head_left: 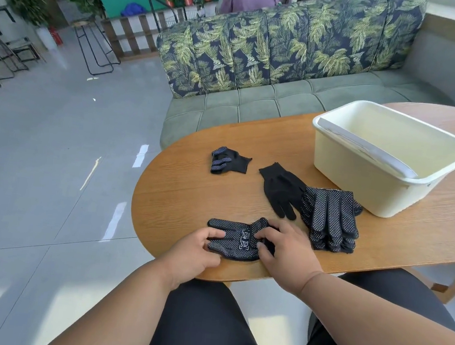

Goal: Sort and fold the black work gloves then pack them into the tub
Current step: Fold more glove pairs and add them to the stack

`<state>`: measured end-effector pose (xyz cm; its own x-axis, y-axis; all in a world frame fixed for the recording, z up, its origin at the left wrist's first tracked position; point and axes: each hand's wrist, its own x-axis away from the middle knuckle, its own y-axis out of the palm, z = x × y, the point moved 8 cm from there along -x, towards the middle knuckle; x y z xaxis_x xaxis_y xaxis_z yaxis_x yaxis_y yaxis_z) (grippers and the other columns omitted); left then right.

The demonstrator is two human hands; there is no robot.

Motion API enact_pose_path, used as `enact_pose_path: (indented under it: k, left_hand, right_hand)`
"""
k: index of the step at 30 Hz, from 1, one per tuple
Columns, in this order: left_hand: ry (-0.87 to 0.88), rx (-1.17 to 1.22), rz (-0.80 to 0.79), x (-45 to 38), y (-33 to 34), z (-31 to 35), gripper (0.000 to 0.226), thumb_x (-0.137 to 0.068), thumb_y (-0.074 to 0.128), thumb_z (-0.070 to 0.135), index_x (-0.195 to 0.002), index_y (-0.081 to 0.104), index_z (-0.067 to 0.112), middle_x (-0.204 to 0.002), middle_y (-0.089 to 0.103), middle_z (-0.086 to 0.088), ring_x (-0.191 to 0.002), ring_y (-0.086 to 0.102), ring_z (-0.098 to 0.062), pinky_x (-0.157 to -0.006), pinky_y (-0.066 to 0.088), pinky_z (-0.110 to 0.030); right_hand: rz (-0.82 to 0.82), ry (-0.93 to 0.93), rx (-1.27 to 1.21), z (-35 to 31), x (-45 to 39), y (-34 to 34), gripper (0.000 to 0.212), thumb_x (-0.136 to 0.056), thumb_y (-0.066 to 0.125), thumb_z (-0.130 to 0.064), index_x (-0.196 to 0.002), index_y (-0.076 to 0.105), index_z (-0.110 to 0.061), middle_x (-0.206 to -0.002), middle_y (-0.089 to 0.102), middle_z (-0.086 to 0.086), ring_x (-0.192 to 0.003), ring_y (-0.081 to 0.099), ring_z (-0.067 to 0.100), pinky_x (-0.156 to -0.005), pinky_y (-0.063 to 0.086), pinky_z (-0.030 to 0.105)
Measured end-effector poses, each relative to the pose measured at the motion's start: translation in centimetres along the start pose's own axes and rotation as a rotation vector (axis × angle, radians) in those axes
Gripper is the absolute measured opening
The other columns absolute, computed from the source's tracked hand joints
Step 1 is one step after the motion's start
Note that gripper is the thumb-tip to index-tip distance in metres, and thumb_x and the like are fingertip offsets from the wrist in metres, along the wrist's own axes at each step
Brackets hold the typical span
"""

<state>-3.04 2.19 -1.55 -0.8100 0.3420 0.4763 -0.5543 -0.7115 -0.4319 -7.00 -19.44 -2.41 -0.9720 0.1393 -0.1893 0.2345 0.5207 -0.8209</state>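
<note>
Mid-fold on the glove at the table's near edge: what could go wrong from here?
The glove under the left hand and right hand lies near the table edge and might slip off. The glove stack beside the right hand could get knocked over. The tub appears empty; the folded glove remains unpacked.

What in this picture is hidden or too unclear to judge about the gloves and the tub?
- Stack of gloves, head view: count unclear, layers overlap.
- Glove under both hands: right hand hides its cuff end; left hand covers an edge.
- Tub: near wall hides part of the floor.
</note>
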Motion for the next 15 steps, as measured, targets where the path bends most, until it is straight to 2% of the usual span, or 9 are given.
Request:
enact_pose_path:
  k: [2,4,8,10,13,15]
  left_hand:
    - [0.016,-0.091,0.005,-0.2,-0.4,0.1,0.048,-0.086,0.07,0.002,-0.121,0.07,0.035,-0.112,0.074,-0.005,-0.102,0.073,-0.014,-0.096,0.056,-0.03]
    - [0.033,-0.182,0.05,-0.5,-0.9,0.5,0.034,-0.089,0.075,0.01,-0.111,0.075,0.036,-0.105,0.071,-0.002,-0.091,0.07,-0.013,-0.086,0.056,-0.029]
    - [0.097,-0.207,0.078,-1.2,-0.8,1.6,0.015,-0.093,0.077,0.025,-0.104,0.078,0.035,-0.096,0.068,0.006,-0.083,0.062,-0.003,-0.074,0.046,-0.015]
    - [0.119,-0.202,0.08,-1.6,-0.7,1.9,0.008,-0.094,0.075,0.029,-0.099,0.078,0.034,-0.089,0.071,0.005,-0.077,0.062,-0.004,-0.078,0.05,-0.022]
    - [0.139,-0.219,0.086,-2.1,-0.3,2.6,0.011,-0.094,0.07,0.035,-0.097,0.078,0.028,-0.091,0.078,0.001,-0.082,0.071,-0.019,-0.088,0.056,-0.042]
    - [0.148,-0.224,0.111,-2.5,-0.1,2.9,0.011,-0.095,0.07,0.034,-0.094,0.076,0.025,-0.082,0.075,0.001,-0.072,0.066,-0.016,-0.083,0.055,-0.042]
  right_hand:
    - [0.001,-0.001,0.005,0.0,0.0,0.0,0.024,-0.093,0.065,-0.041,-0.114,0.075,-0.036,-0.136,0.061,-0.002,-0.13,0.051,0.023,-0.114,0.037,0.042]
    - [-0.002,-0.002,0.003,0.0,0.0,0.1,0.024,-0.092,0.064,-0.041,-0.114,0.075,-0.036,-0.135,0.061,-0.002,-0.13,0.051,0.024,-0.114,0.037,0.043]
    - [-0.001,-0.005,0.002,0.2,0.0,0.2,0.025,-0.092,0.063,-0.042,-0.113,0.074,-0.037,-0.134,0.061,-0.002,-0.129,0.052,0.024,-0.113,0.04,0.045]
    - [-0.001,-0.003,0.005,0.2,-0.1,0.3,0.024,-0.091,0.065,-0.041,-0.112,0.075,-0.036,-0.133,0.062,-0.002,-0.127,0.053,0.025,-0.111,0.041,0.044]
    - [0.012,-0.003,0.006,0.3,-0.1,0.4,0.024,-0.089,0.067,-0.04,-0.11,0.076,-0.035,-0.13,0.064,0.0,-0.124,0.055,0.027,-0.109,0.042,0.045]
    - [0.012,-0.003,0.004,0.3,-0.1,0.4,0.024,-0.089,0.066,-0.04,-0.11,0.076,-0.034,-0.129,0.065,0.0,-0.124,0.056,0.027,-0.108,0.043,0.045]
